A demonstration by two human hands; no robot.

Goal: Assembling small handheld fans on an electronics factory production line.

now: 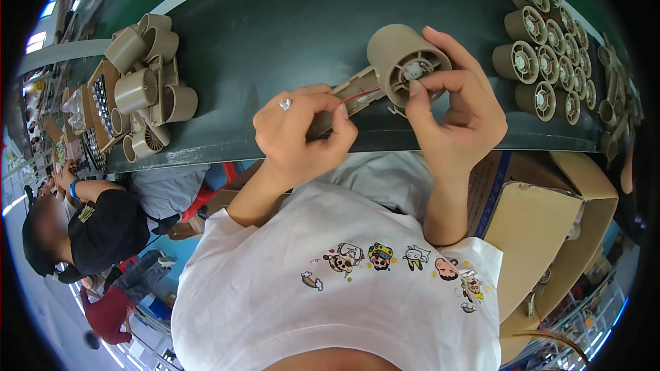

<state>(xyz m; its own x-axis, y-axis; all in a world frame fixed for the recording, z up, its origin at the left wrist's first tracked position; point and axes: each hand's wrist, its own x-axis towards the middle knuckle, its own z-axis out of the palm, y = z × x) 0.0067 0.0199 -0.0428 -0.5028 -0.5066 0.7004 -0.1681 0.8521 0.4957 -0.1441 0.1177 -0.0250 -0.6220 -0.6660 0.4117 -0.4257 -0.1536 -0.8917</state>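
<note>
A beige hair dryer housing (394, 42) lies over the green table, its round barrel turned toward me and its open handle channel running down to the left. Inside the barrel sits a small motor (414, 70) with a white centre. A thin red wire (362, 93) comes out of it along the handle. My left hand (300, 130) is closed around the handle's lower end, thumb and forefinger pinched at the wire. With my right hand (457, 106) I grip the barrel's right side, thumb and forefinger at the motor; what the fingertips pinch there is partly hidden.
Several beige housings (136, 91) are piled at the left. At the right, several round barrels with motors (528, 62) stand stacked. An open cardboard box (533, 233) is below the table's near edge at the right. A co-worker (103, 216) sits at the left.
</note>
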